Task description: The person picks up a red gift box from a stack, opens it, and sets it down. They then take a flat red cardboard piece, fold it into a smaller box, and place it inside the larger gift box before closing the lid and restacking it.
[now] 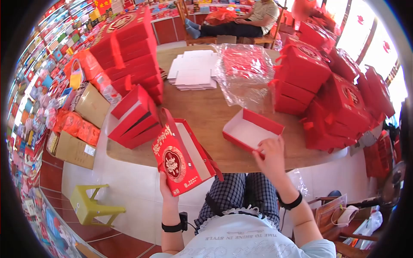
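My left hand grips the lower end of a red gift box with gold lettering and a round emblem. This box is tilted at the table's front edge, its pale inside showing and a red ribbon hanging along its side. My right hand is at the near right corner of a shallow red box tray, its curled fingers at the rim. The tray lies open side up on the wooden table, white inside. Left of the gift box stand several nested red box trays.
Tall stacks of red boxes rise at left, with more red boxes at right. White flat cartons and a clear plastic bag of red material lie at the back. A seated person is beyond; a green stool stands at left.
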Motion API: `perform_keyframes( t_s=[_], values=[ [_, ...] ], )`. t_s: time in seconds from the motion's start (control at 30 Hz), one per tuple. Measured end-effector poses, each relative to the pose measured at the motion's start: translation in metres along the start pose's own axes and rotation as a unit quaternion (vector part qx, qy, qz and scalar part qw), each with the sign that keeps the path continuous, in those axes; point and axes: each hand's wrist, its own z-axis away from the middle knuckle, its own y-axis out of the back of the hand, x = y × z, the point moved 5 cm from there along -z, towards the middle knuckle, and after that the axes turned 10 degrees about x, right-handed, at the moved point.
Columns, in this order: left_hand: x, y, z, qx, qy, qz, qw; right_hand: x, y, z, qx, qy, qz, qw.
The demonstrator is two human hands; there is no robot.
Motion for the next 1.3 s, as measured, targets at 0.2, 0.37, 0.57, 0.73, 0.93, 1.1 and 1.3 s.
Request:
perform_keyframes(
  t_s=[0.2, 0.37, 0.57, 0.73, 0.93, 1.1, 1.3],
  values=[
    [-0.021, -0.028, 0.0, -0.012, 0.017, -0.008, 1.0, 0.023, 0.009, 0.01, -0.015, -0.019, 0.027, 0.999],
    [-0.028, -0.035, 0.003, -0.027, 0.04, -0.025, 0.999, 0.086, -0.004, -0.026, 0.033, -0.088, 0.096, 0.991],
    [-0.026, -0.045, 0.006, -0.075, 0.064, -0.031, 0.995, 0.098, -0.002, -0.011, -0.161, -0.147, 0.151, 0.964],
    [-0.026, -0.058, -0.003, -0.07, 0.026, -0.091, 0.993, 0.077, 0.078, -0.01, -0.089, -0.202, 0.111, 0.969],
    [-0.041, -0.079, -0.003, -0.096, -0.013, -0.164, 0.982, 0.057, 0.112, -0.01, -0.096, -0.217, 0.077, 0.968],
    [-0.052, -0.09, 0.008, -0.129, -0.022, -0.194, 0.972, 0.057, 0.106, -0.014, -0.071, -0.192, 0.119, 0.972],
    [-0.071, -0.094, 0.022, -0.09, -0.023, -0.211, 0.973, 0.058, 0.093, -0.013, -0.029, -0.218, 0.206, 0.953]
  ],
)
